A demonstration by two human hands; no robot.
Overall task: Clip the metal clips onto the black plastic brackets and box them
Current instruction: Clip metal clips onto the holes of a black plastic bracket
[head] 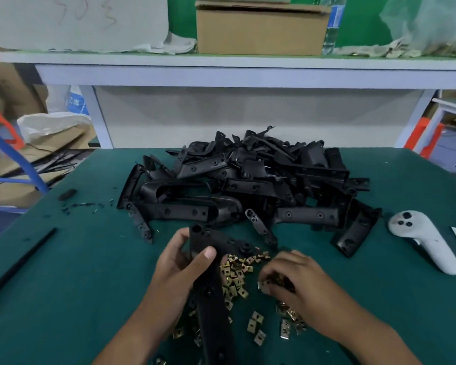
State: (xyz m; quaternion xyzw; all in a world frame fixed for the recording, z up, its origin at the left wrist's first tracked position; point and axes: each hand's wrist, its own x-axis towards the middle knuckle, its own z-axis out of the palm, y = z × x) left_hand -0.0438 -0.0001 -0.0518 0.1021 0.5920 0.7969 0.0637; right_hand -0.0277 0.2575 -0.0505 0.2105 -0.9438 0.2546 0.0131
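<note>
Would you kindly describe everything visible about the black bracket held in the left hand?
The bracket is a long, narrow piece of what looks like matte black plastic, with round holes along its flat face and a shorter arm branching right near its top. It stands tilted above the green mat, over the scattered brass-coloured clips. The left hand grips its upper part, thumb across the front.

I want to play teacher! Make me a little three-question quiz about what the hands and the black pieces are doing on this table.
1. True or false: the left hand grips a black bracket.
2. What is the right hand doing? A) resting flat B) picking at the metal clips C) holding the white controller
3. Fill in: the pile of brackets lies on the ____ mat.

Key: 1 true. 2 B. 3 green.
</note>
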